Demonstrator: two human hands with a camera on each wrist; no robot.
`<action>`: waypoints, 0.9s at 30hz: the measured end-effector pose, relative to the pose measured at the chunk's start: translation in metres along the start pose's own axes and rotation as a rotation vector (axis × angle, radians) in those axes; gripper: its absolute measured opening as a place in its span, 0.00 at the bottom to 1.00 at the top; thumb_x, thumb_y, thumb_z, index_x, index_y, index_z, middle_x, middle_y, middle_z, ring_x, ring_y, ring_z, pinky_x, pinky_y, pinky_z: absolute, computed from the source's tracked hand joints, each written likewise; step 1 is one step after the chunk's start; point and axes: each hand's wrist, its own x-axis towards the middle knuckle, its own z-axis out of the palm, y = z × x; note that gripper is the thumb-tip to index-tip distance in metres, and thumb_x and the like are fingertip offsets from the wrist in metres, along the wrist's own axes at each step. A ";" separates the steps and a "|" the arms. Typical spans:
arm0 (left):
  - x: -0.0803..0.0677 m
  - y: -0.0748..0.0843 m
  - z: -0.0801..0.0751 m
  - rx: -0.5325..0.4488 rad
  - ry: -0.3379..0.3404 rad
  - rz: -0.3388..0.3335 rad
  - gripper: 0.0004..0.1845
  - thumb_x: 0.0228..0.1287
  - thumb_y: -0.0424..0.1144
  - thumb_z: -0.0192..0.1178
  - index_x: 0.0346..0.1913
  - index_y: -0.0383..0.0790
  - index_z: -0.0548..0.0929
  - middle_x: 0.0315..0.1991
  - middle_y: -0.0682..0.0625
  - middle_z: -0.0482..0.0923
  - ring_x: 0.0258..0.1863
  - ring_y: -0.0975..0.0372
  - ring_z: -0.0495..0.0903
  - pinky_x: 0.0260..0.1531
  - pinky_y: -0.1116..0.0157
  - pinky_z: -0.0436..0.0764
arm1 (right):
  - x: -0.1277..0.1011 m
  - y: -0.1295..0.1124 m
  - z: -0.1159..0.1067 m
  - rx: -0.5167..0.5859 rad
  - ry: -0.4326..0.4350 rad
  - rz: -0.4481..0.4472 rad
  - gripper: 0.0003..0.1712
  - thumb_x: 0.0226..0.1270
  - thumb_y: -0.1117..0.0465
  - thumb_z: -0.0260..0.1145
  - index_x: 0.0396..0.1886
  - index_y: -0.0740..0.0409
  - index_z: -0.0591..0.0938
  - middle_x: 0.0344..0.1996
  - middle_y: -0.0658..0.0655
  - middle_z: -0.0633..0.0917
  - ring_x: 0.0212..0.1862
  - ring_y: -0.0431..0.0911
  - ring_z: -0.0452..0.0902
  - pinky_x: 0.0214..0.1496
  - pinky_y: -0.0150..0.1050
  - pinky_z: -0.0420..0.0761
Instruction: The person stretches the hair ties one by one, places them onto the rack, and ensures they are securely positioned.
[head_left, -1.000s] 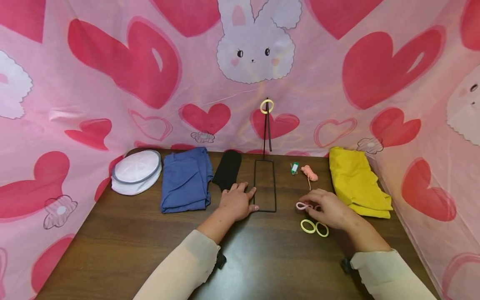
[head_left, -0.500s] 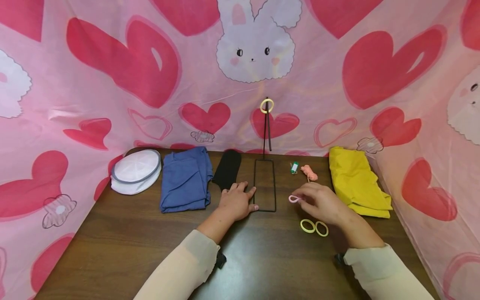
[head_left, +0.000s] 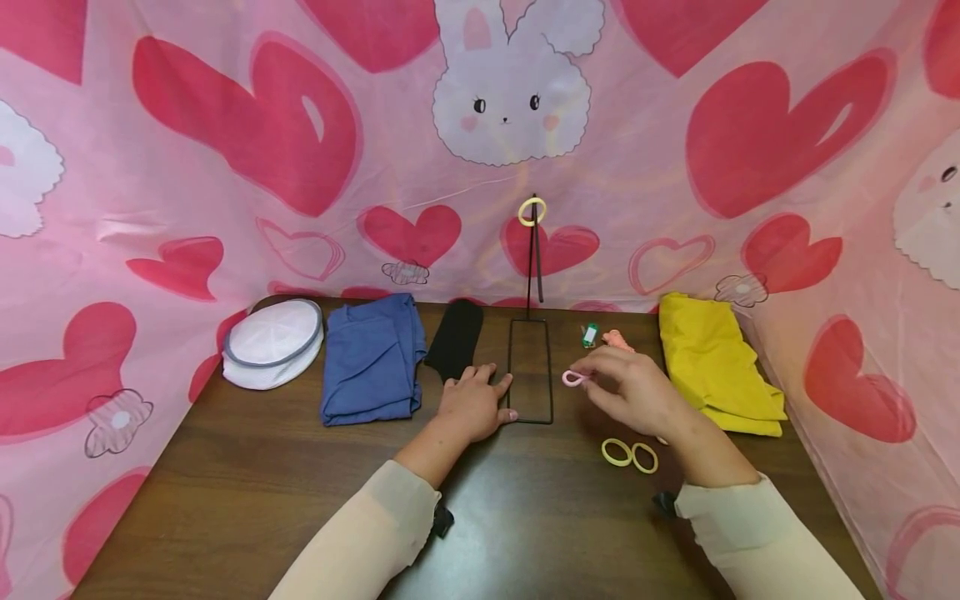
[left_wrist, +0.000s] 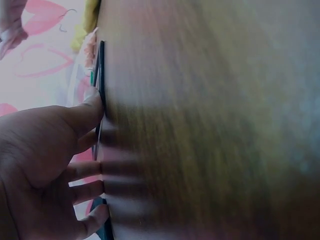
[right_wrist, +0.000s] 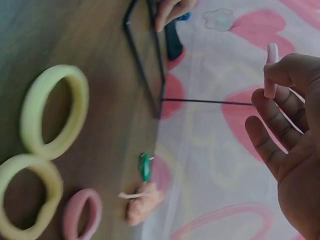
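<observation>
Right hand pinches the pink ring between thumb and fingertips, just right of the base, lower center-right of the head frame. Ring looks clear of the black wire stand. Left hand is spread flat, lower center, thumb touching the base's near-left corner.

Risks, my read: ring is held only by its edge, so a loose pinch or a snag could drop or twist it. Stand is thin wire and tall, so a knock on the post could rock it if the left hand lets up; that could also shake the yellow ring at the top. Right hand is close to the coral cord bundle; a low sweep could drag it.

Vs 1 s ago: pink ring and right hand are further up and left in frame, nearer the base; hand now hides part of the bundle. Left hand and stand look unchanged. The yellow pair, lower center-right in the head frame, hasn't visibly moved.
</observation>
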 end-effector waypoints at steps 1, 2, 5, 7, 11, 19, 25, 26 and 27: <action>0.000 0.000 0.000 0.001 0.000 -0.001 0.38 0.72 0.69 0.53 0.81 0.63 0.64 0.81 0.49 0.58 0.76 0.50 0.59 0.64 0.44 0.68 | 0.002 -0.002 -0.001 -0.002 0.004 -0.003 0.17 0.57 0.68 0.76 0.48 0.54 0.89 0.42 0.45 0.88 0.42 0.39 0.83 0.51 0.23 0.76; 0.000 0.000 0.000 0.001 0.000 -0.001 0.38 0.72 0.69 0.53 0.81 0.62 0.64 0.81 0.49 0.58 0.76 0.50 0.59 0.64 0.44 0.68 | 0.005 -0.003 -0.002 -0.003 0.010 -0.011 0.17 0.58 0.68 0.76 0.48 0.54 0.89 0.43 0.45 0.88 0.42 0.39 0.83 0.51 0.24 0.77; 0.000 0.001 -0.001 0.000 0.002 -0.002 0.38 0.72 0.69 0.53 0.81 0.62 0.64 0.80 0.49 0.58 0.76 0.50 0.59 0.64 0.44 0.68 | 0.013 -0.008 -0.005 -0.003 0.038 -0.044 0.17 0.57 0.67 0.76 0.48 0.54 0.89 0.43 0.47 0.89 0.43 0.40 0.83 0.51 0.27 0.78; 0.000 0.001 -0.001 -0.002 0.002 -0.001 0.38 0.72 0.69 0.54 0.81 0.62 0.64 0.80 0.49 0.58 0.76 0.50 0.59 0.64 0.44 0.68 | 0.018 -0.010 -0.007 -0.002 0.063 -0.073 0.18 0.56 0.68 0.76 0.48 0.55 0.90 0.43 0.48 0.89 0.43 0.42 0.83 0.51 0.29 0.78; 0.000 0.001 0.000 -0.004 0.001 0.001 0.38 0.72 0.69 0.53 0.81 0.62 0.64 0.81 0.49 0.58 0.76 0.50 0.59 0.64 0.44 0.68 | 0.025 -0.016 -0.012 -0.001 0.108 -0.119 0.17 0.57 0.67 0.75 0.48 0.56 0.90 0.42 0.48 0.89 0.43 0.43 0.84 0.52 0.31 0.78; -0.001 0.001 -0.002 -0.008 0.002 0.001 0.38 0.72 0.69 0.54 0.80 0.62 0.65 0.80 0.48 0.59 0.76 0.49 0.59 0.64 0.43 0.68 | 0.044 -0.037 -0.026 -0.007 0.222 -0.187 0.20 0.77 0.48 0.60 0.48 0.57 0.90 0.42 0.50 0.89 0.43 0.45 0.84 0.57 0.24 0.74; -0.001 0.000 -0.003 -0.012 -0.003 0.000 0.38 0.72 0.69 0.54 0.80 0.61 0.65 0.80 0.48 0.59 0.76 0.49 0.59 0.64 0.43 0.68 | 0.059 -0.052 -0.036 -0.029 0.279 -0.272 0.15 0.74 0.55 0.64 0.48 0.58 0.90 0.42 0.53 0.89 0.43 0.47 0.85 0.58 0.26 0.75; -0.001 0.000 -0.002 -0.012 -0.004 0.000 0.38 0.72 0.68 0.54 0.80 0.61 0.65 0.80 0.48 0.59 0.76 0.49 0.59 0.64 0.43 0.68 | 0.061 -0.054 -0.038 -0.039 0.282 -0.284 0.14 0.72 0.57 0.65 0.48 0.59 0.90 0.42 0.53 0.89 0.43 0.48 0.85 0.59 0.27 0.75; -0.001 0.000 -0.002 -0.011 -0.005 0.001 0.38 0.72 0.69 0.53 0.80 0.61 0.65 0.80 0.48 0.59 0.76 0.49 0.59 0.64 0.43 0.68 | 0.063 -0.056 -0.039 -0.047 0.286 -0.294 0.13 0.71 0.58 0.66 0.48 0.59 0.90 0.42 0.53 0.89 0.43 0.48 0.85 0.59 0.27 0.76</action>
